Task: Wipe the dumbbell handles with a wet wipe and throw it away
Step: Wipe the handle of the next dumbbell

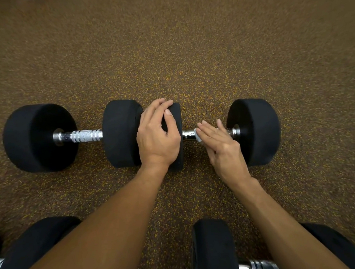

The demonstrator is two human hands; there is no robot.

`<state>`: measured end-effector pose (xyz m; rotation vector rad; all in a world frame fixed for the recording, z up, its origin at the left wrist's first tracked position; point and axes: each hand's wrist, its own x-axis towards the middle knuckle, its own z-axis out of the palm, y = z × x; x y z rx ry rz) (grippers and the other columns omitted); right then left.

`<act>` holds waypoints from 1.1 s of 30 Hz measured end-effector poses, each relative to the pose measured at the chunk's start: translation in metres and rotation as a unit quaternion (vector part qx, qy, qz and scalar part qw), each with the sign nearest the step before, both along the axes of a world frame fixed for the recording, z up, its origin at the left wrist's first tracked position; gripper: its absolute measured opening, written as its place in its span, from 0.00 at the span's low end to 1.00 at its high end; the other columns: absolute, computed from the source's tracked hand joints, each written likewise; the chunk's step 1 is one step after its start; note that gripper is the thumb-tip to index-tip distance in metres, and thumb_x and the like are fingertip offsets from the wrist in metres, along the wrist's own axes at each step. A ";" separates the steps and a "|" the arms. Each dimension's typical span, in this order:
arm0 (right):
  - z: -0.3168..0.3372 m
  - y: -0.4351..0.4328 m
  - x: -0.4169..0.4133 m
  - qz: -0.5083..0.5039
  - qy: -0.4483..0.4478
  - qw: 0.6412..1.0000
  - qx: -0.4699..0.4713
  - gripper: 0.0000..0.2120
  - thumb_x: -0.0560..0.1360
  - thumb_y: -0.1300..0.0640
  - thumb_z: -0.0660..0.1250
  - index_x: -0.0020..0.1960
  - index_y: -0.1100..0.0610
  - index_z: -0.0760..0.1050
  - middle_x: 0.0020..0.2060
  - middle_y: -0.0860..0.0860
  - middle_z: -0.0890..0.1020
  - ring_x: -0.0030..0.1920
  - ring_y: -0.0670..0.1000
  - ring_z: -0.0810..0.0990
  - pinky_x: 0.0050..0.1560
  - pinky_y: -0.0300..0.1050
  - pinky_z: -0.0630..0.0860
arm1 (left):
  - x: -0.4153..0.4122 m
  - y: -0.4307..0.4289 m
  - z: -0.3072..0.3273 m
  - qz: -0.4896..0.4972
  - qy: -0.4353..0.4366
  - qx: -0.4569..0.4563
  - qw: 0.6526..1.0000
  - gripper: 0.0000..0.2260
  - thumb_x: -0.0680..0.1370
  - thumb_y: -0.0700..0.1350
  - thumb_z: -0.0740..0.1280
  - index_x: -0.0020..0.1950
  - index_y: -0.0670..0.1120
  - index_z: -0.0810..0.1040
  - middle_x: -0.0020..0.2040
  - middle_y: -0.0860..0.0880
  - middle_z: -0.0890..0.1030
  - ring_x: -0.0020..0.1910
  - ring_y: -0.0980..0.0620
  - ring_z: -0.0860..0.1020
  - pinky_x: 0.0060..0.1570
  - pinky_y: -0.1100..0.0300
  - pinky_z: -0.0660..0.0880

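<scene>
Two black dumbbells lie end to end on the speckled rubber floor. The left dumbbell (41,137) shows its bare chrome handle (81,136). On the right dumbbell (255,131), my left hand (157,136) grips the top of its left weight head (176,113). My right hand (220,146) lies with straight fingers over this dumbbell's chrome handle (188,133), pressing a small white wet wipe (198,135) against the bar. Only an edge of the wipe shows under my fingers.
More black dumbbells lie close to me: one at the bottom left (32,243) and one at the bottom right (213,250) with a chrome handle (257,267). Brown speckled floor (186,38) stretches beyond the row.
</scene>
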<state>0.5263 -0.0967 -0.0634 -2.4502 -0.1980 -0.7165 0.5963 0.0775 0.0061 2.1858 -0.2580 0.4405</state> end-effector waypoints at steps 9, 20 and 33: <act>-0.009 0.001 -0.010 -0.041 -0.054 0.998 0.010 0.18 0.81 0.66 0.73 0.70 0.64 0.80 0.72 0.59 0.80 0.76 0.56 0.76 0.80 0.66 0.65 | 0.000 0.000 0.002 0.002 0.007 0.006 1.000 0.17 0.86 0.47 0.59 0.67 0.48 0.84 0.69 0.52 0.81 0.71 0.54 0.76 0.70 0.74 0.62; -0.008 0.006 -0.004 -0.019 -0.048 0.999 0.014 0.16 0.82 0.67 0.71 0.69 0.65 0.80 0.70 0.59 0.81 0.74 0.57 0.78 0.80 0.66 0.66 | 0.000 0.000 0.001 0.001 0.000 0.002 1.000 0.17 0.86 0.47 0.59 0.67 0.47 0.84 0.68 0.52 0.82 0.70 0.53 0.77 0.70 0.74 0.61; -0.001 0.013 0.000 -0.085 -0.023 0.995 0.044 0.14 0.81 0.66 0.72 0.66 0.63 0.83 0.66 0.57 0.84 0.70 0.53 0.81 0.80 0.63 0.66 | 0.001 0.000 -0.001 0.005 0.006 0.002 1.000 0.17 0.86 0.48 0.59 0.67 0.49 0.84 0.69 0.53 0.81 0.71 0.55 0.76 0.70 0.72 0.62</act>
